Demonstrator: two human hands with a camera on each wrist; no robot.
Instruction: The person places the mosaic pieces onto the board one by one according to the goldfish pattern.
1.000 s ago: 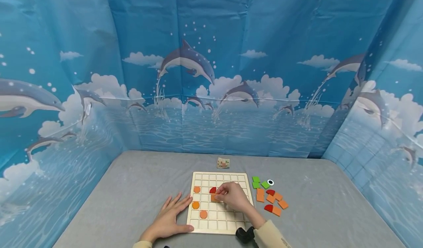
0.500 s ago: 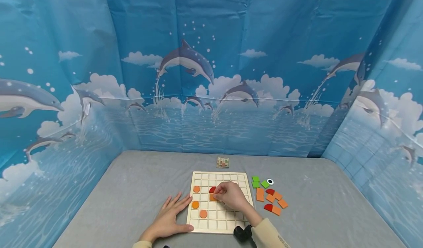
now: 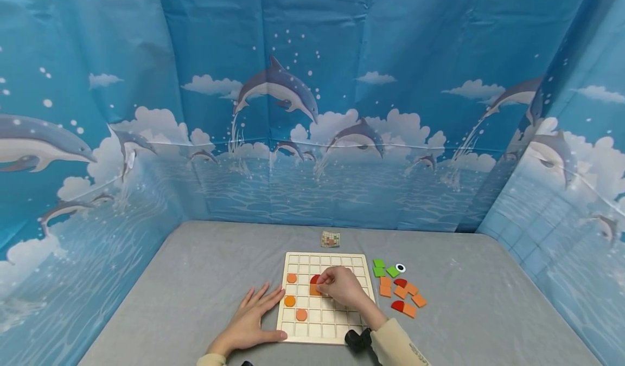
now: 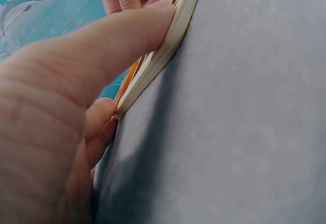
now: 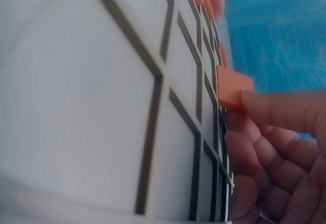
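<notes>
Fingertips of the right hand [image 3: 342, 287] were clamped on a thin orange square tile [image 5: 234, 85] — one face was pressed by the thumb, and the tile was held tilted at the surface of a pale wooden board with a square grid [image 3: 314, 331]. Whether its lower edge had been seated in a cell could not be told. In the head view, orange was shown at these fingertips, next to a red curved tile [image 3: 314, 278] that was partly covered by the hand.

The fingers of the left hand [image 3: 250, 320] were spread apart; nothing was gripped by them, and the board's left edge was touched by thumb and fingertips. Three round orange discs [image 3: 290, 301] were set in cells on the board's left side. To the right of the board, on the grey cloth [image 3: 469, 312], loose green square tiles [image 3: 378, 263], loose orange square tiles [image 3: 419, 300], red quarter-round tiles [image 3: 397, 305] and a white disc with a black ring [image 3: 400, 268] were scattered. A small printed card [image 3: 330, 239] was placed beyond the far edge.

Several slips seemed possible. With the tile tilted, a corner could be caught on a grid ridge and the piece left askew. The red curved tile could be nudged by the crowded fingertips. If the board were pushed sideways by the left hand, the target cell could be shifted — and loose pieces could be brushed by the cream sleeve [image 3: 396, 341].
</notes>
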